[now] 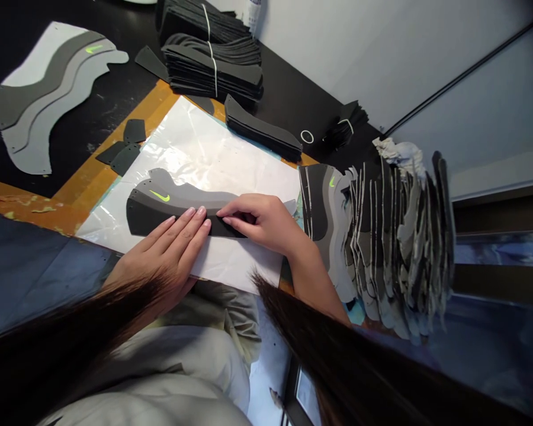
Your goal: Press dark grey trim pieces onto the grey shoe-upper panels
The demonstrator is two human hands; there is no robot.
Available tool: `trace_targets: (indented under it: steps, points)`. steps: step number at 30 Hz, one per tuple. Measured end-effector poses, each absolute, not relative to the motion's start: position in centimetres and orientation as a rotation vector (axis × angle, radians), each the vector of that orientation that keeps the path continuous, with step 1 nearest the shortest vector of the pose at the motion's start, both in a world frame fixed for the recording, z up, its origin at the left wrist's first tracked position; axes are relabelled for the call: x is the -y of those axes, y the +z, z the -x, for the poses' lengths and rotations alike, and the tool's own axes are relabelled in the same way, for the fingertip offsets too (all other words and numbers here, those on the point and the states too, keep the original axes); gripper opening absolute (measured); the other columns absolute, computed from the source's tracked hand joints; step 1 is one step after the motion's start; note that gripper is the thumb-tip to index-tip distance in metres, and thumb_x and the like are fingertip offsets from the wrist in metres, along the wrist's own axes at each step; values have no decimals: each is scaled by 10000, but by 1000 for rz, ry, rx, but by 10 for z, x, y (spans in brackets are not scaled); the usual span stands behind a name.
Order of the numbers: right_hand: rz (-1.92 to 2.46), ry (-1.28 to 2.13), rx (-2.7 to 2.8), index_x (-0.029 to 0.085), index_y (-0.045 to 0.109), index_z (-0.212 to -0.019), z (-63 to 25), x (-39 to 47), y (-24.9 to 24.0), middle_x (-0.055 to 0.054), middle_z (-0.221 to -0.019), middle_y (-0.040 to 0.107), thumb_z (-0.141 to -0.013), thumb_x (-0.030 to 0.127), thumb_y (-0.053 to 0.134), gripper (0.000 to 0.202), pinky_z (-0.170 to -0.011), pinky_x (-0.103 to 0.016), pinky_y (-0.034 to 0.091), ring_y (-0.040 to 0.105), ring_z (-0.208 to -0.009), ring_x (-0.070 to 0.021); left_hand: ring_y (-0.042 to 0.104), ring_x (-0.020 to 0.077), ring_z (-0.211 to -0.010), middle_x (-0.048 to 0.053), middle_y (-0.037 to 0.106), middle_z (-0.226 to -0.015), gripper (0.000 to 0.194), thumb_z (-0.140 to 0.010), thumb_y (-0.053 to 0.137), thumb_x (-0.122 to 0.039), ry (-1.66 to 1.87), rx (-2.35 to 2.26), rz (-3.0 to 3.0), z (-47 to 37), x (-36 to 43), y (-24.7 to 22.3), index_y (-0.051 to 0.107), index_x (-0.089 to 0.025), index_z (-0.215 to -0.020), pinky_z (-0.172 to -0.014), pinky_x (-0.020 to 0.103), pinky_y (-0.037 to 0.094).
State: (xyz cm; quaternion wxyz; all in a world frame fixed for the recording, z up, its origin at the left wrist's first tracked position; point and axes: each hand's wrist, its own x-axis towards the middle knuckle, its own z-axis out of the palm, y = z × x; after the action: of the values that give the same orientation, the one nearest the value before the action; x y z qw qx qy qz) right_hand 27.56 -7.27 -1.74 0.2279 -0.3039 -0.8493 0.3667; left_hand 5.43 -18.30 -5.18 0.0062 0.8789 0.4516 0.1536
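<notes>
A shoe upper piece in grey layers [190, 192] with a small yellow-green swoosh lies flat on a white sheet [231, 148]. Along its near side runs a black panel [148, 216]. My left hand [160, 248] rests on this panel with its fingers stretched out flat. Just right of those fingertips, my right hand [266, 222] has thumb and forefinger closed in a pinch at the black panel's upper edge. The right hand covers part of the upper piece's right end.
Banded stacks of black pieces [213, 65] stand at the back, with a loose black stack [262, 127] nearer. Another layered upper [57, 94] lies at left. Small black pieces [124, 151] sit beside the sheet. A row of finished-looking uppers [373, 236] leans at right.
</notes>
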Motion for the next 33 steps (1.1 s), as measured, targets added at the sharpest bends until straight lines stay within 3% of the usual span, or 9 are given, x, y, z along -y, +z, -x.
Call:
trace_targets:
  steps: [7, 11, 19, 27, 33]
  points:
    - [811, 1066, 2368, 157, 689, -972, -274, 71, -20, -19, -894, 710, -916, 137, 611, 98, -752, -249, 455, 616, -802, -137, 242, 327, -1527, 225, 279, -1623, 733, -856, 447, -201, 525, -1325, -2775, -65, 176, -50, 306, 30, -1537, -1262, 454, 239]
    - [814, 1064, 2408, 171, 662, -973, -275, 71, -17, -12, -917, 699, -915, 123, 589, 105, -776, -255, 444, 607, -826, -140, 216, 349, -1531, 271, 247, -1618, 729, -864, 424, -210, 521, -1326, -2783, -68, 177, -52, 297, 77, -1522, -1260, 474, 229]
    - [843, 1091, 2459, 169, 633, -965, -274, 70, -13, -2, -872, 649, -922, 143, 584, 70, -753, -263, 408, 569, -810, -142, 200, 370, -1528, 292, 243, -1613, 737, -921, 403, -234, 475, -1297, -2845, -66, 178, -52, 192, 66, -1559, -1246, 501, 245]
    - [925, 1033, 2585, 187, 633, -1045, -276, 72, -7, 10, -830, 629, -944, 156, 585, 116, -725, -269, 358, 532, -768, -149, 221, 358, -1526, 289, 246, -1613, 693, -946, 384, -261, 438, -1320, -2817, -67, 176, -51, 249, 68, -1540, -1248, 489, 250]
    - [942, 803, 2659, 269, 682, -1163, -289, 70, -6, -7, -922, 680, -917, 313, 723, 253, -920, -357, 345, 510, -928, -216, 222, 345, -1529, 277, 248, -1618, 696, -966, 366, -259, 470, -1270, -2872, -62, 173, -53, 183, 34, -1571, -1237, 490, 265]
